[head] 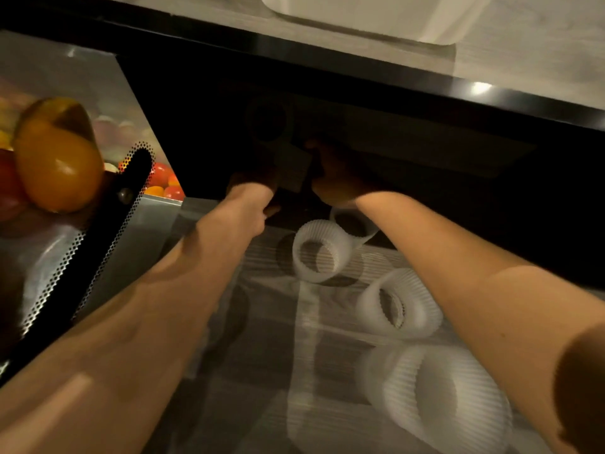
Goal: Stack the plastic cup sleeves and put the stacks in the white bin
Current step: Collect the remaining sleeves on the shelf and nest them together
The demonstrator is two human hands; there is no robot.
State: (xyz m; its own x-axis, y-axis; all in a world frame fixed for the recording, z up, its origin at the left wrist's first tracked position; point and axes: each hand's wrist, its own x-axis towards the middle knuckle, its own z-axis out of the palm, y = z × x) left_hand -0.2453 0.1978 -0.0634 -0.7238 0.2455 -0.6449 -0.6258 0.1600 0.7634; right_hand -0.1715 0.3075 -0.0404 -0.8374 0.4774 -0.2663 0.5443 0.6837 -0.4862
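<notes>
Several white ribbed plastic cup sleeves lie on their sides on the steel counter [229, 355]: one [319, 253] in the middle, one [353, 221] just behind it, one [399, 303] to the right and a large blurred one [438, 398] nearest me. Both arms reach forward into deep shadow under a black ledge. My left hand [252, 191] and my right hand [334, 178] are closed together on a dim sleeve stack [281, 149], hard to make out in the dark. The white bin [360, 14] sits beyond the ledge at the top.
A black ledge [360, 63] crosses the view above the hands. At left, an orange bell pepper [55, 155] and small tomatoes [163, 181] sit behind a black perforated metal rail [98, 250].
</notes>
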